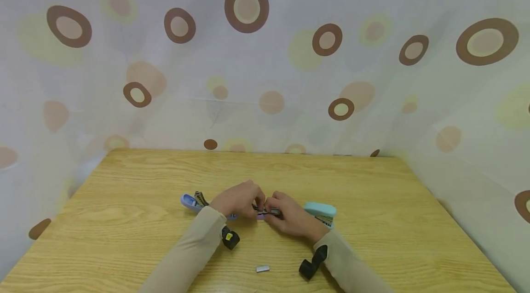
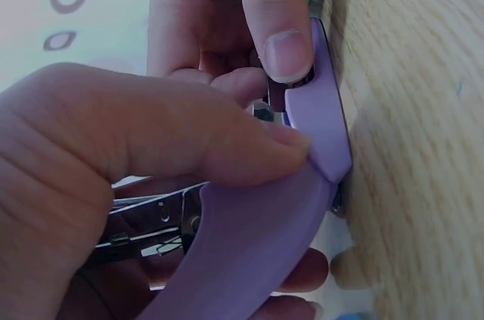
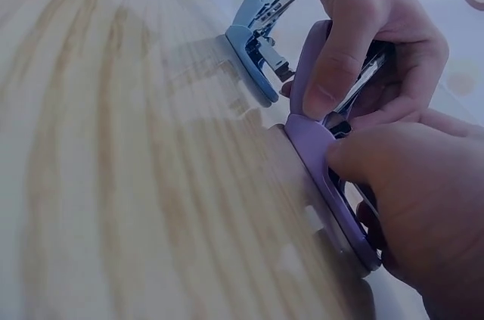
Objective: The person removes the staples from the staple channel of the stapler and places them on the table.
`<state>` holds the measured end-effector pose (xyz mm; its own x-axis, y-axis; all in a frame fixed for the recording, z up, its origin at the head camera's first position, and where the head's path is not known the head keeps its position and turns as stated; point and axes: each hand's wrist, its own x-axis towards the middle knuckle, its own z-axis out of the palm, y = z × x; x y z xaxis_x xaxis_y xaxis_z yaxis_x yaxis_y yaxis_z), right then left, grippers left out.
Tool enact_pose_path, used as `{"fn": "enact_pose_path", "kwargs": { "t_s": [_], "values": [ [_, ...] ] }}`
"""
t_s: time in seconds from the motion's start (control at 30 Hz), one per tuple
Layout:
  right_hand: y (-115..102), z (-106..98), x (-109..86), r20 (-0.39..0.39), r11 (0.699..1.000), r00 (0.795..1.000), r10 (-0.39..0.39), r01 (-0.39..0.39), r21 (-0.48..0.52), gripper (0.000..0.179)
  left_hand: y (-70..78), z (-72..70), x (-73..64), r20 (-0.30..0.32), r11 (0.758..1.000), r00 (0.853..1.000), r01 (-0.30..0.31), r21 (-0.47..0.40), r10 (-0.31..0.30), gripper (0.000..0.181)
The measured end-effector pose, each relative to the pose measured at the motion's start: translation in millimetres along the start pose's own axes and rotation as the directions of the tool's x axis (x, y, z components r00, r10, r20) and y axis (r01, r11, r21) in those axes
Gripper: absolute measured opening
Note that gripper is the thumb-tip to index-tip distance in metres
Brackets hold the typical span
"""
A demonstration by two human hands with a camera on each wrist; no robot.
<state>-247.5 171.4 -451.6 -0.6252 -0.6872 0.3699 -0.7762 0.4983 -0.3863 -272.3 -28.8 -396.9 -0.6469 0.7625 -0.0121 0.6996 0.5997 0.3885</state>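
Note:
A purple stapler (image 3: 308, 141) stands opened wide, its base on the table and its cover swung up. My left hand (image 1: 241, 198) grips the raised cover, thumb along its outside by the hinge, fingers behind the metal magazine (image 2: 144, 225). At the base, my right hand (image 1: 291, 217) pinches the stapler, with the thumb over its upper side near the hinge. What lies under the right fingertips is hidden. Left of the hands is an opened blue stapler (image 1: 187, 201), its metal magazine tilted up. A teal stapler (image 1: 320, 209) sits just beyond the right hand, partly covered by it.
Toward the front of the wooden table (image 1: 124, 219) lies a small silvery strip (image 1: 262, 268) that looks like staples. A patterned curtain (image 1: 273, 67) hangs behind the table and along both sides. Black cameras are strapped to both wrists.

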Motion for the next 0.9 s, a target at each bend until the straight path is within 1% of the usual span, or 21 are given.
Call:
{"fn": "enact_pose_path", "kwargs": {
  "t_s": [0.1, 0.33, 0.5, 0.67, 0.8, 0.9],
  "values": [
    [-0.2, 0.6, -0.5, -0.006, 1.000, 1.000, -0.007, 0.007, 0.009, 0.013, -0.7, 1.1, 0.0, -0.003, 1.000, 1.000, -0.013, -0.006, 0.013, 0.017],
    [2.0, 3.0, 1.1, -0.036, 0.999, 0.999, -0.009, 0.011, 0.045, 0.017, -0.1, 0.5, 1.2, 0.009, 1.000, 1.000, 0.015, -0.016, -0.015, 0.015],
    [4.2, 2.7, 0.1, -0.051, 0.997, 0.999, 0.000, 0.004, 0.080, 0.015, 0.4, -0.3, 1.1, 0.009, 1.000, 1.000, 0.010, -0.017, -0.010, 0.015],
    [8.4, 3.0, 1.2, -0.065, 0.994, 0.998, -0.022, 0.029, 0.105, 0.017, 0.0, -1.7, 2.4, -0.003, 1.000, 1.000, -0.005, -0.019, 0.005, 0.015],
    [12.0, 8.3, 1.9, -0.061, 0.994, 0.998, -0.033, 0.039, 0.103, 0.021, 0.5, -1.6, 2.0, 0.006, 1.000, 1.000, -0.003, -0.018, 0.003, 0.014],
    [13.9, 12.0, 0.8, -0.090, 0.991, 0.995, -0.047, 0.058, 0.118, 0.022, 1.6, -0.7, 1.2, 0.015, 1.000, 1.000, 0.004, -0.018, -0.004, 0.016]
  ]
}}
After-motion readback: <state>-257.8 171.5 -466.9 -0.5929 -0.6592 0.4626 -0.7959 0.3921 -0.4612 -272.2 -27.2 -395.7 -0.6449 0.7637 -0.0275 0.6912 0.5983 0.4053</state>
